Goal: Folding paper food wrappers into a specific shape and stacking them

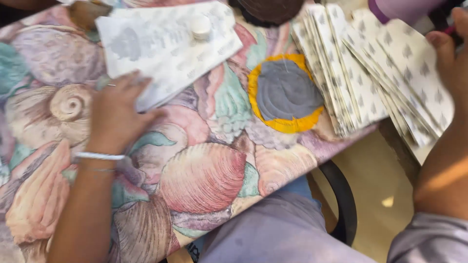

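My left hand (117, 114) rests on the near edge of a white patterned paper sheet stack (161, 48) lying on a table covered with a seashell-print cloth (204, 175); its fingers press the paper's lower corner. A thin bangle circles that wrist. A small white round cap (200, 26) sits on top of this paper. My right hand (451, 58) reaches over a fanned pile of folded white patterned papers (370, 73) at the right and seems to touch a pinkish object at the frame edge; its grip is unclear.
A grey round patch with a yellow rim (286, 92) lies on the cloth between the paper piles. A dark round object (268, 9) sits at the top edge. A purple cylinder (399, 9) is top right. A black chair rim (343, 195) and my lap are below.
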